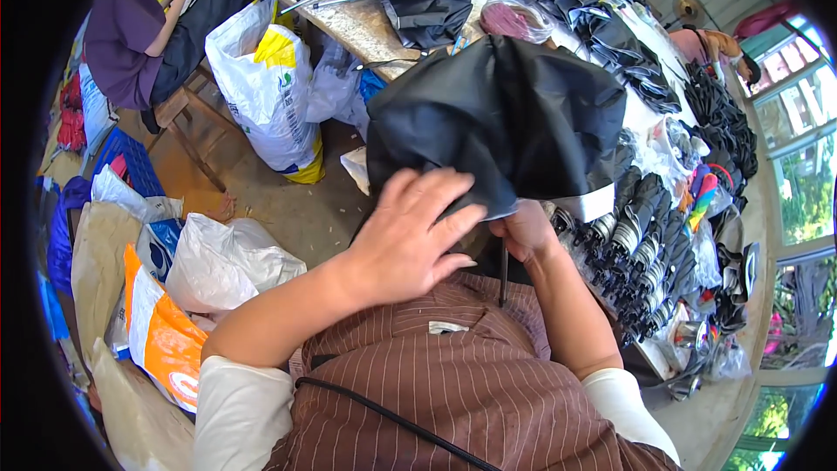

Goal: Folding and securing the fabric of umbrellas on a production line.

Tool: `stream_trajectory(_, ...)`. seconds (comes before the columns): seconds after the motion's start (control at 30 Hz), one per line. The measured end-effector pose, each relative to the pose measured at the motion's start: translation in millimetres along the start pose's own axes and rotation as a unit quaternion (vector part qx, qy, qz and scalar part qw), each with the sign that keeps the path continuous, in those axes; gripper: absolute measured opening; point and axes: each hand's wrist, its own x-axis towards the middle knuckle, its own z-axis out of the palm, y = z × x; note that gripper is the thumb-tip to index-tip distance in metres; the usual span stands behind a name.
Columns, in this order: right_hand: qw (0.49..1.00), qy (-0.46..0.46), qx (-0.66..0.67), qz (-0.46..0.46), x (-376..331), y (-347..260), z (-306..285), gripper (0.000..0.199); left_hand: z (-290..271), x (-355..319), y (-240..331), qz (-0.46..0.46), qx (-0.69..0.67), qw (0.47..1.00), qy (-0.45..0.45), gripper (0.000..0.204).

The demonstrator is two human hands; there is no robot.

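A black umbrella (488, 122) is held up in front of my waist, its loose canopy billowing in folds toward the table. My right hand (526, 231) is closed under the canopy's lower edge, gripping the umbrella where the folds gather. From beneath that grip a thin dark rod (503, 272) points down to my apron. My left hand (410, 231) lies with fingers apart against the near left side of the fabric. A white patch (598, 202) shows at the canopy's right corner. The fingertips of my right hand are partly hidden by cloth.
A long table (353, 24) ahead bears many black umbrellas (427, 4) and a bundle of pink cord (514, 22). Folded umbrellas (641, 253) are stacked at my right. White sacks (261, 87) and bags (222, 266) stand left. A person in purple (126, 30) sits far left.
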Motion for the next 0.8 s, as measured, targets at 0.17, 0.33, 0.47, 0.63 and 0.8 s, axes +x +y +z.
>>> stream_trajectory(0.17,0.999,0.007,-0.03,-0.036,6,-2,-20,0.033,3,-60,-8,-0.079,-0.197,0.906,-0.365,0.03)
stream_trajectory(0.33,0.996,0.002,-0.054,-0.07,40,-2,-10,0.034,-33,27,21,0.02,-0.098,0.986,0.136,0.034)
stream_trajectory(0.47,0.991,-0.009,-0.085,-0.102,38,6,-12,0.035,5,56,14,-0.028,0.027,0.989,0.142,0.03)
stream_trajectory(0.63,0.984,-0.001,-0.116,-0.133,57,8,-6,0.036,53,18,24,0.038,0.002,0.999,0.029,0.015)
stream_trajectory(0.8,0.989,0.014,-0.104,-0.1,52,-2,-4,0.037,42,7,39,0.114,-0.177,0.977,0.037,0.011)
